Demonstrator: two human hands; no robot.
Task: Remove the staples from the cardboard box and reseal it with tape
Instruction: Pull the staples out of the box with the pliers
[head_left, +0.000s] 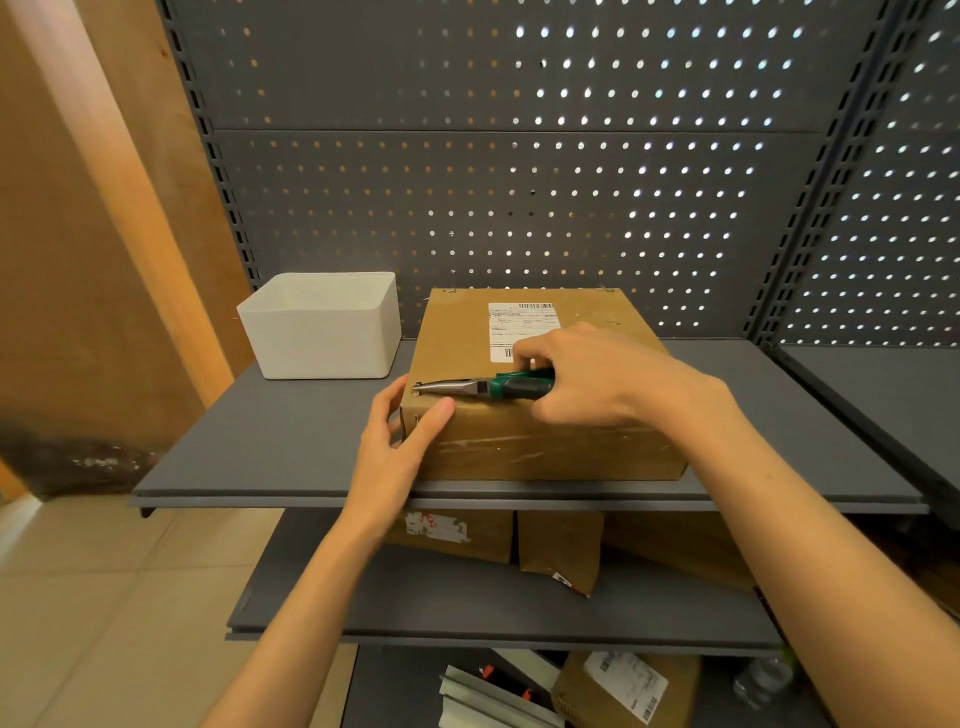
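Now right hand (597, 374) grips pliers (483, 388), tips at the staple (417, 387) above left hand (400, 441), which braces box (519, 415) corner, fingers straight. Cardboard likely light, tears easily.

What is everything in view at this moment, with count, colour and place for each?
cardboard box: one, brown, on the top shelf, white label on its lid
pliers: one, green and black handles, tips at the box's near left corner
bin: one, white, left of the box
shelf: grey metal, pegboard panel behind
parcels: several, brown, on the lower shelves
left hand: one, steadying the box's left corner
right hand: one, gripping the pliers
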